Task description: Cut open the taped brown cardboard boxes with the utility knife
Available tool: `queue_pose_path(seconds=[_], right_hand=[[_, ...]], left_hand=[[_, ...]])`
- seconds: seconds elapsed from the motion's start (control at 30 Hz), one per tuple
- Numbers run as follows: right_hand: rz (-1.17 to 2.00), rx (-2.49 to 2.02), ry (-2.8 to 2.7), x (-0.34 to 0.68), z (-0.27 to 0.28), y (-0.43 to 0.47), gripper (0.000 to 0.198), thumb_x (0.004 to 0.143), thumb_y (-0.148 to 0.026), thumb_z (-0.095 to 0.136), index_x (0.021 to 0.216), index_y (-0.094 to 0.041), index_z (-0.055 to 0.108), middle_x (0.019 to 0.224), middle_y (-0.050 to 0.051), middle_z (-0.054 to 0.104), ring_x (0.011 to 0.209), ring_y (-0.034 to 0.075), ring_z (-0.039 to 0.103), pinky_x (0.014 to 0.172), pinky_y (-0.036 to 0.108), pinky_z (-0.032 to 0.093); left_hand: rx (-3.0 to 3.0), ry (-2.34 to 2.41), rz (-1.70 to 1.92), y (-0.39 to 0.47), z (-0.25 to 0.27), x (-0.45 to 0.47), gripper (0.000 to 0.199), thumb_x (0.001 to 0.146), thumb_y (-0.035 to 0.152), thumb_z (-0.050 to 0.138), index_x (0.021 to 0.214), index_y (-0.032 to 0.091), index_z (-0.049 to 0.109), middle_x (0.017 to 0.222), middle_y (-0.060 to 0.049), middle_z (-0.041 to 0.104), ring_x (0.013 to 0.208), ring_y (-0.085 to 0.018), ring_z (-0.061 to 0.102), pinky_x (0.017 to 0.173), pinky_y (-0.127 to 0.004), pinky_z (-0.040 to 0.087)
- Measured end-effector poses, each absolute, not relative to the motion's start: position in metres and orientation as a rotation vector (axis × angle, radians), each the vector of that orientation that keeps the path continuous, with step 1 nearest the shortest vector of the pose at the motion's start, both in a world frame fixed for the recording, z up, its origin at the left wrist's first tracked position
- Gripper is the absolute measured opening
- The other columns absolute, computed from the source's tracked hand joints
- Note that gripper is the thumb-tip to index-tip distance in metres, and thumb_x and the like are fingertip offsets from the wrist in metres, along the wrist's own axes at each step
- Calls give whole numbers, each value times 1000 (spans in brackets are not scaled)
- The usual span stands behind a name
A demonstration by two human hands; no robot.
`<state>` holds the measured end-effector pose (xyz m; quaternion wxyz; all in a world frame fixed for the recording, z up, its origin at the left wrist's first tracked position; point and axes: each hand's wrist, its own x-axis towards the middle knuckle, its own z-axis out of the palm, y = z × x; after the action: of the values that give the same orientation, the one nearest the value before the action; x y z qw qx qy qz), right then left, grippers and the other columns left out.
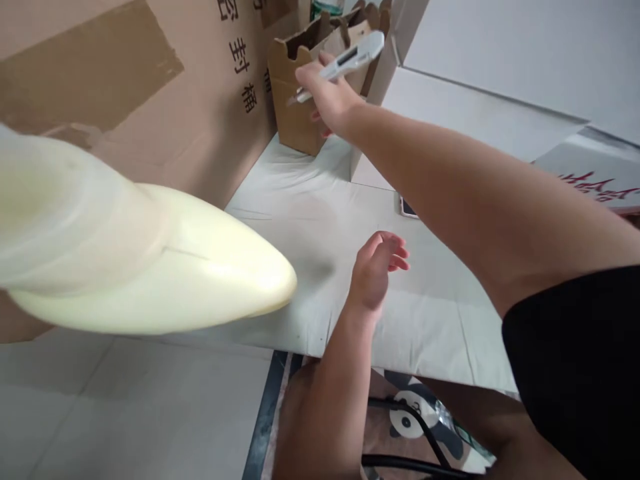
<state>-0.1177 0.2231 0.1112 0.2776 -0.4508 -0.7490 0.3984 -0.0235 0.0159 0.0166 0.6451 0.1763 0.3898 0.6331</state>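
Observation:
My right hand (330, 97) reaches toward the back and is closed on a white utility knife (357, 55). The knife lies slanted across the hand, its narrow end pointing down to the left. Just behind it stands a small brown cardboard box (295, 110) with a wavy cut upper edge; I cannot tell whether the hand touches it. Over the near part of the pale cloth-covered table (310, 213), my left hand (375, 270) holds nothing, its fingers loosely bent and apart from the thumb.
A smooth pale yellow object (200, 267) juts in close from the left. Behind it rises a large taped carton (210, 120). White boxes (480, 120) stand on the right, with a phone (408, 208) partly hidden by my right arm. Below lie a panda-patterned cloth (407, 417) and black cables (400, 461).

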Motion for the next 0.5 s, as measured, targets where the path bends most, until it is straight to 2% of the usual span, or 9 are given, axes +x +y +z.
queue_pose_path(seconds=[0.1, 0.23, 0.33, 0.4, 0.5], right_hand=[[1111, -1217, -1920, -134, 111, 233, 22, 105, -35, 51, 119, -21, 62, 123, 0, 61, 111, 24, 72, 80, 34, 63], [1159, -1203, -1956, -115, 119, 224, 30, 108, -35, 46, 122, -14, 61, 102, -3, 62, 99, 21, 76, 84, 34, 59], [1225, -1151, -1978, -77, 120, 205, 32, 110, -32, 40, 124, -11, 60, 105, -3, 62, 83, 11, 75, 87, 31, 56], [1269, -1087, -1961, -41, 115, 191, 33, 111, -31, 37, 121, -13, 62, 109, -3, 64, 70, 4, 69, 80, 24, 55], [1404, -853, -1869, 29, 102, 164, 28, 106, -41, 48, 111, -21, 66, 121, 0, 68, 60, 5, 64, 65, 23, 54]], left_hand=[[429, 928, 1445, 18, 14, -30, 22, 86, 42, 64, 77, 21, 64, 79, -2, 65, 68, -14, 60, 81, -35, 43], [437, 933, 1549, 20, 15, -26, 22, 86, 42, 66, 77, 21, 65, 72, -1, 62, 67, -15, 57, 77, -33, 44], [446, 1037, 1805, 15, 20, -20, 28, 88, 44, 65, 73, 21, 61, 67, 0, 54, 65, -15, 53, 70, -31, 42], [490, 1178, 2081, 9, 24, -17, 28, 90, 39, 63, 70, 22, 56, 67, 0, 51, 67, -15, 50, 69, -30, 41], [571, 1375, 2410, -1, 29, -17, 23, 92, 30, 58, 71, 22, 52, 71, 1, 48, 72, -15, 48, 73, -29, 40]])
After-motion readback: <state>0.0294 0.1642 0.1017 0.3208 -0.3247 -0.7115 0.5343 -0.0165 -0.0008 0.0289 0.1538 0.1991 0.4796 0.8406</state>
